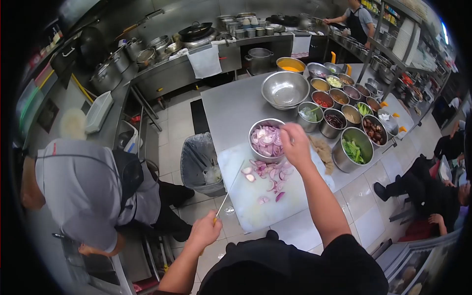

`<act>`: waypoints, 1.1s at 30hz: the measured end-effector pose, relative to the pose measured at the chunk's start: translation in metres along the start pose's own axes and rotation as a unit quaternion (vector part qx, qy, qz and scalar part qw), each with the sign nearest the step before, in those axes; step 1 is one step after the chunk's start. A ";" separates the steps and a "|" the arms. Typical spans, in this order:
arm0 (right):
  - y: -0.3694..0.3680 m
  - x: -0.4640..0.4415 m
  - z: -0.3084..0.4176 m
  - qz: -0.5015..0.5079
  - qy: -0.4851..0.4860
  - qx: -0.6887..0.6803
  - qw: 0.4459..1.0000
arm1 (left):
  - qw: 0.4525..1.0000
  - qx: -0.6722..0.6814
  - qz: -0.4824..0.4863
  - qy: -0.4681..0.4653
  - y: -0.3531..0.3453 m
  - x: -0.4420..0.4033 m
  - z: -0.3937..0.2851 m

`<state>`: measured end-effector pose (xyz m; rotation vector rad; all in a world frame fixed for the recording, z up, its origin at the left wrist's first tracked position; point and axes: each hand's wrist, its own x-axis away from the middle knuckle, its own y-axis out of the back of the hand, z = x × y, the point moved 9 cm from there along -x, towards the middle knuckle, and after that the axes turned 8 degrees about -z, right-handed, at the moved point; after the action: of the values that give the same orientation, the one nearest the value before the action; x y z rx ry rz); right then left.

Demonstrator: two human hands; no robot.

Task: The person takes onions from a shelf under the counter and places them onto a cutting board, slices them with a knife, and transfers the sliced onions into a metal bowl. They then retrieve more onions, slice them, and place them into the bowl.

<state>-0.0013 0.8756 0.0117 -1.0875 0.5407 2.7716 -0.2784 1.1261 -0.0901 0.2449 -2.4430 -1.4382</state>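
Note:
My left hand [205, 230] is closed round the yellow handle of a knife [229, 192], its long thin blade pointing up and away over the left edge of a white cutting board [236, 209]. On the board's far part stands a metal pot [268, 159] full of sliced red onion [267, 141]. My right hand [296, 144] is at the pot's right rim, fingers curled together; whether they hold onion or the rim is hidden. Loose onion slices [276, 179] lie scattered on the board in front of the pot. Cut onion pieces [249, 174] lie near the blade.
Beyond the pot sits a large metal bowl [285, 88]. Several metal containers of ingredients crowd the right, including a pot of green vegetables [353, 150] and a cloth [322, 153]. A lined bin [199, 162] stands left of the table. A person [98, 187] bends close by on the left.

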 end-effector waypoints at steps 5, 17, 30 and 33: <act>0.021 0.082 -0.065 0.043 -0.041 0.107 0.993 | 0.999 -0.027 0.010 0.012 -0.006 -0.021 0.000; -0.013 0.148 -0.066 0.187 -0.035 0.070 0.979 | 0.996 -0.036 0.073 -0.040 -0.018 0.027 -0.027; 0.013 0.156 -0.031 0.263 0.045 0.188 0.945 | 0.996 0.029 0.086 -0.026 -0.047 0.011 -0.025; 0.009 0.162 -0.028 0.264 0.035 0.140 0.954 | 0.963 0.187 0.143 0.132 -0.052 0.017 0.010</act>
<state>-0.1049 0.8532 -0.1139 -1.1033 1.3657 2.9423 -0.2980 1.1040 -0.1373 0.1433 -2.3886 -0.7669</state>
